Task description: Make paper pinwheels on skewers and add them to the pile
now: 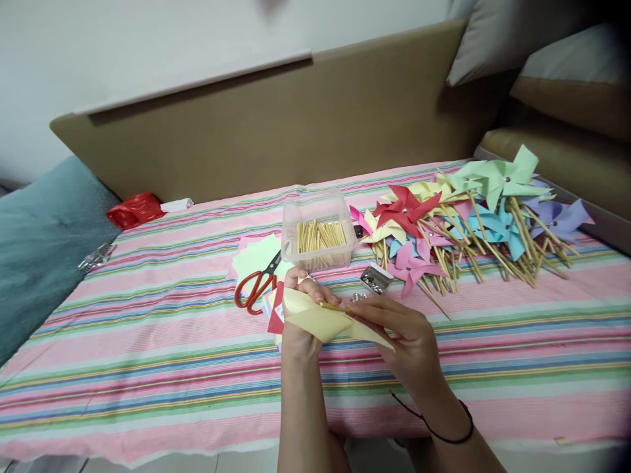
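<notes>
A pale yellow paper pinwheel [320, 320] is held between my two hands above the striped cloth. My left hand [304, 328] is closed on its left side, fingers bent behind the paper. My right hand [407, 332] pinches at its right side, beside a short length of wooden stick [335, 307] that shows along the top of the paper. Just beyond the hands lie an open small box of metal pins [375, 279] and a few loose pins [358, 297]. Red-handled scissors [255, 289] rest on coloured paper sheets [261, 253] to the left.
A clear plastic box [319, 230] of wooden sticks stands behind the hands. Many finished pinwheels [407, 210] are piled at the right. A red plastic bag [135, 210] lies at the far left, near a teal cushion [49, 243]. A brown board [276, 125] rises behind the cloth.
</notes>
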A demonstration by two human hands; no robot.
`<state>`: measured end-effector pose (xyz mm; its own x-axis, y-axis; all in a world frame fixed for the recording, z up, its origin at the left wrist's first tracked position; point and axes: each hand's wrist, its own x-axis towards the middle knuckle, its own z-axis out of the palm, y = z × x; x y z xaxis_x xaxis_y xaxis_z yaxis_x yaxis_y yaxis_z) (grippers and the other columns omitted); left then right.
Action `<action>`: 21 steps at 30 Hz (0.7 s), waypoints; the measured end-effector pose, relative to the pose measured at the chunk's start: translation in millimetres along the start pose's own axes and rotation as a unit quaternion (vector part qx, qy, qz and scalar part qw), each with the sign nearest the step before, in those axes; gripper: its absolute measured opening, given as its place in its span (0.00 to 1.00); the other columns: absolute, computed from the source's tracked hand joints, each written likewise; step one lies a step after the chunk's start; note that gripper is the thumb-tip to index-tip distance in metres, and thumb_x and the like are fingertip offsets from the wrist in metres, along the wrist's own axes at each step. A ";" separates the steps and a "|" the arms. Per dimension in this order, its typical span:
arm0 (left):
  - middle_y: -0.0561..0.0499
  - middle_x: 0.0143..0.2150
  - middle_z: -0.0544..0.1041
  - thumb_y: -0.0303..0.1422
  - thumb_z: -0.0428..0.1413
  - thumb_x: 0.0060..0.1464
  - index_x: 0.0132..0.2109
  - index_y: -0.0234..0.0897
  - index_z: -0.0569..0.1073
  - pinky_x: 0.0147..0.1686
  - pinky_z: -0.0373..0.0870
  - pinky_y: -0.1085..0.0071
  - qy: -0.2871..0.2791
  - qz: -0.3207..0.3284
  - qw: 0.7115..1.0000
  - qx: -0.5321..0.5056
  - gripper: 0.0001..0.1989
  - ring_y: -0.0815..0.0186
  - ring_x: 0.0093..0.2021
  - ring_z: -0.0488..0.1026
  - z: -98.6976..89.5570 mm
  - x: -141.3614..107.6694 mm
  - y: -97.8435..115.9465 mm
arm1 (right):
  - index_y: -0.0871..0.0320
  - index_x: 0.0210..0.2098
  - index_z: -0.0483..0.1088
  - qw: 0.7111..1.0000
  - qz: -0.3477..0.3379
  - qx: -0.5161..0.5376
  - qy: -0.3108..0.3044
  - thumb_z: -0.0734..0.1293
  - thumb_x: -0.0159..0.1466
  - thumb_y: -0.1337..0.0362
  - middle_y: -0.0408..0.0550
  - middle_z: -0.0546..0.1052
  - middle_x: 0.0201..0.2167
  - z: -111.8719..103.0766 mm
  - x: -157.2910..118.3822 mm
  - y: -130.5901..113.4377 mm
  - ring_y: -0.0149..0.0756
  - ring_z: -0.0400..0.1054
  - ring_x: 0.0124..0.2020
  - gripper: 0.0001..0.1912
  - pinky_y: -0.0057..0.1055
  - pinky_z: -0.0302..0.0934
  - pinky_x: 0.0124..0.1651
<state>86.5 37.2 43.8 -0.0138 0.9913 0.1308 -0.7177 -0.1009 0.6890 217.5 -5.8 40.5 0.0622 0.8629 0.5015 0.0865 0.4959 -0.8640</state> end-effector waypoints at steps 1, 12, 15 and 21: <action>0.63 0.20 0.68 0.38 0.70 0.35 0.38 0.43 0.66 0.28 0.71 0.76 -0.002 0.000 1.000 0.004 0.25 0.73 0.22 0.70 0.0 -0.1 -0.1 | 0.47 0.41 0.78 1.000 -0.003 -0.002 0.000 0.66 0.60 0.72 0.43 0.81 0.36 -0.1 -0.3 0.3 0.36 0.75 0.36 0.16 0.30 0.69 0.37; 0.56 0.34 0.76 0.27 0.69 0.33 0.40 0.41 0.65 0.34 0.72 0.75 0.098 -0.009 0.994 0.053 0.27 0.70 0.32 0.75 -3.1 9.9 -8.3 | 0.58 0.36 0.77 0.979 0.202 0.020 -0.037 0.68 0.60 0.60 0.45 0.78 0.27 -3.2 1.8 13.7 0.32 0.70 0.26 0.09 0.27 0.66 0.29; 0.56 0.34 0.76 0.27 0.69 0.32 0.39 0.40 0.66 0.38 0.72 0.74 0.139 0.008 0.990 0.039 0.26 0.71 0.33 0.75 -8.7 13.5 -8.1 | 0.57 0.36 0.77 0.973 0.223 0.018 -0.062 0.68 0.59 0.62 0.46 0.80 0.31 -6.6 2.7 17.0 0.35 0.74 0.31 0.08 0.30 0.69 0.35; 0.59 0.26 0.73 0.26 0.69 0.32 0.38 0.39 0.65 0.38 0.71 0.74 0.205 0.060 0.974 0.071 0.26 0.71 0.31 0.76 -12.2 17.4 -4.2 | 0.58 0.34 0.78 0.968 0.229 -0.040 -0.098 0.69 0.58 0.60 0.49 0.82 0.32 -12.3 1.0 24.0 0.38 0.76 0.33 0.09 0.33 0.70 0.37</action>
<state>80.8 55.9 34.5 -0.3891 0.9192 -0.0599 -0.5912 -0.1993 0.7815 232.0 5.8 20.9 -0.0762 0.9962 0.0421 0.1717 0.0547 -0.9836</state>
